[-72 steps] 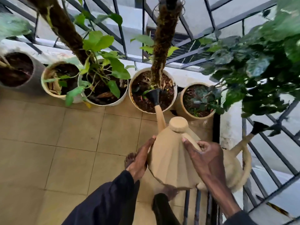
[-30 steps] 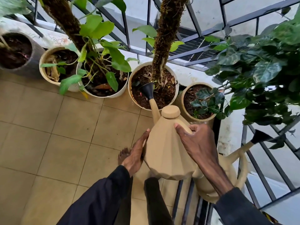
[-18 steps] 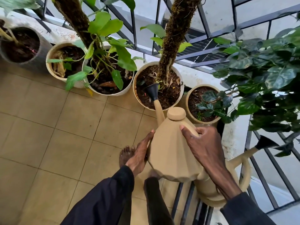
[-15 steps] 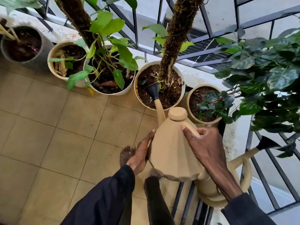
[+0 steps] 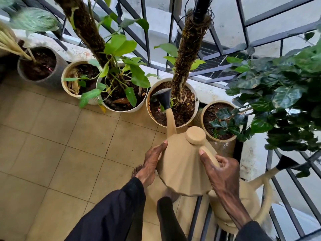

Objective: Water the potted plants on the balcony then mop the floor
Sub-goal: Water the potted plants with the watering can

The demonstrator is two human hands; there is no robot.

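Site: balcony of a home. Evidence: beige tiled floor [image 5: 52, 153] bounded by a low white ledge [image 5: 208, 91] topped with a dark metal railing [image 5: 145, 32], with daylight and an outside wall beyond the bars; potted plants [image 5: 139, 79] stand in a row along the ledge, some on moss poles [image 5: 189, 58]. A watering can [image 5: 182, 167], a second can [image 5: 257, 185] by the railing and a bare foot [image 5: 137, 171] on the tiles indicate domestic use.

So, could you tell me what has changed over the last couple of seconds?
Little: the left hand now presses higher on the watering can, nearer its spout base. The right hand still grips the handle, and the spout still hangs over the same moss-pole pot.
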